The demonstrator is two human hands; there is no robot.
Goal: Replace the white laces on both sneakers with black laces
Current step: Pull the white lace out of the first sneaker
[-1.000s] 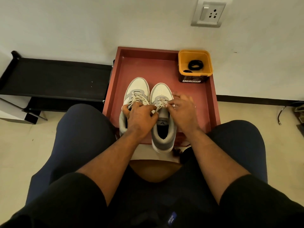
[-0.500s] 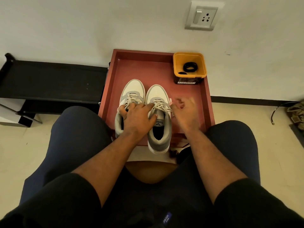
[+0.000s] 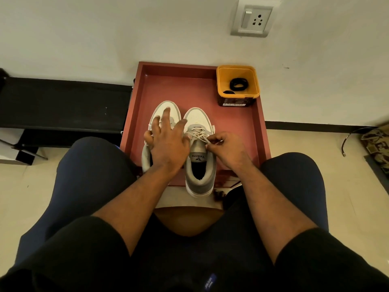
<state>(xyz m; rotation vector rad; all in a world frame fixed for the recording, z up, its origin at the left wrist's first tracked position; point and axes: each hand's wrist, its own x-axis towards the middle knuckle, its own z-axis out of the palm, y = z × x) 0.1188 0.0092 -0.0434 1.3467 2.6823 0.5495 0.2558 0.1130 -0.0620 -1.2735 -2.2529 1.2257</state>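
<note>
Two sneakers stand side by side in the red tray (image 3: 261, 131), toes toward the wall. The right sneaker (image 3: 200, 165), tongue reading "Velarro", has its white lace (image 3: 200, 135) pinched by the right hand (image 3: 228, 149). The left hand (image 3: 168, 142) rests with fingers spread on the left sneaker (image 3: 166, 107). Black laces (image 3: 238, 84) lie in the yellow tub (image 3: 221, 81) at the tray's far corner.

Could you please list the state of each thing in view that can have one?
Left hand: open, fingers spread over the left sneaker.
Right hand: pinching the white lace of the right sneaker.
Right sneaker: white lace threaded, not yet removed.
Black laces: coiled in the yellow tub, untouched.
Red tray: holds both sneakers and the tub.
Wall socket: nothing plugged in.
</note>
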